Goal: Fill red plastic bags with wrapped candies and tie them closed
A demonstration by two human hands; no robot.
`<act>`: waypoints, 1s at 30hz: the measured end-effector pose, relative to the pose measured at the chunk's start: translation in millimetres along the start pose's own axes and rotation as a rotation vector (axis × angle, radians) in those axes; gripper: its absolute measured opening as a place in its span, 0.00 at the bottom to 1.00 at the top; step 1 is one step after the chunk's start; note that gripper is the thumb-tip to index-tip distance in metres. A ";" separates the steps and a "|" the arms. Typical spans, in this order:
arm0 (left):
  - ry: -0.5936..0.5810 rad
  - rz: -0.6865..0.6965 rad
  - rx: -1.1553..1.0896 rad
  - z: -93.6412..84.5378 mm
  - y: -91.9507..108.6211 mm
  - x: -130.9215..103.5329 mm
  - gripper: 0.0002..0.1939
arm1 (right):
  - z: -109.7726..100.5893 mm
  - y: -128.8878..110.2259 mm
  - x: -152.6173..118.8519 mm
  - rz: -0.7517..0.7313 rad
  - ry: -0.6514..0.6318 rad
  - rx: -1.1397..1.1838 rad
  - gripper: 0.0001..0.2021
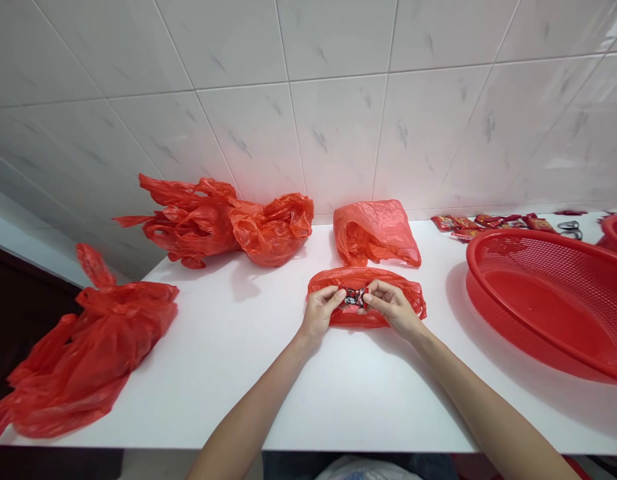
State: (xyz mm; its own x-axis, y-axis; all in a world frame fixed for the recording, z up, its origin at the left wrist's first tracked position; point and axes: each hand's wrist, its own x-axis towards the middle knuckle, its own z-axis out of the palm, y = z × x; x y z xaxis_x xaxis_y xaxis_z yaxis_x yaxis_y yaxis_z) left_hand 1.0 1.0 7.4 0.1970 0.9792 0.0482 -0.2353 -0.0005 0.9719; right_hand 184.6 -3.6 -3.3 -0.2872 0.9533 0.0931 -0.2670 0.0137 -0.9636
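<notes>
A small wrapped candy (355,297), dark with red ends and white lettering, is stretched between my two hands. My left hand (322,309) pinches its left end, and my right hand (392,307) pinches the right end between thumb and fingers. Directly beneath them lies an opened red plastic bag (373,275), its mouth spread wide on the white table. The hands hide part of the bag's inside. Just behind it, against the wall, rests another red plastic bag (381,230).
Bunched red bags (203,217) stand at the back left, and a tied red bag (101,340) sits at the left edge. A large red mesh basket (553,307) occupies the right. Behind it lie several red packets (488,223) and scissors (571,229). A tiled wall (338,127) bounds the table.
</notes>
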 end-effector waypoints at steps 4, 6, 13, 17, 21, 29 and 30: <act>0.002 0.031 0.042 1.8 4.8 -2.1 0.22 | -0.5 -2.5 -1.0 -0.006 -0.017 -0.038 0.15; -0.019 0.030 0.056 2.1 5.9 -3.0 0.21 | -0.5 -4.3 -1.6 -0.010 -0.036 -0.073 0.14; 0.004 0.041 0.002 3.2 2.3 -3.8 0.21 | 2.0 -4.7 -2.1 -0.018 -0.028 -0.096 0.15; -0.053 0.035 0.001 5.1 -0.3 -4.1 0.20 | 4.8 -2.5 -1.5 -0.043 0.045 -0.082 0.16; 0.000 0.015 0.029 4.6 -2.0 -3.8 0.23 | 7.0 -3.7 -2.7 -0.011 0.010 -0.116 0.17; 0.008 0.006 0.052 1.3 0.8 -3.3 0.19 | -0.2 -5.6 -1.2 -0.068 0.021 -0.265 0.13; 0.016 0.007 0.052 0.9 0.4 -2.9 0.19 | -4.0 -5.4 0.0 -0.103 0.077 -0.316 0.12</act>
State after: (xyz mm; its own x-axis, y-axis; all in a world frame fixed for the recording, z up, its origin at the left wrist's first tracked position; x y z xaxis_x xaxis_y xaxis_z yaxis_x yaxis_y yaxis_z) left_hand 1.3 -2.1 7.8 0.1799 0.9823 0.0517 -0.1869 -0.0175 0.9822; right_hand 189.7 -2.5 1.0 -0.2001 0.9619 0.1863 0.0107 0.1923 -0.9813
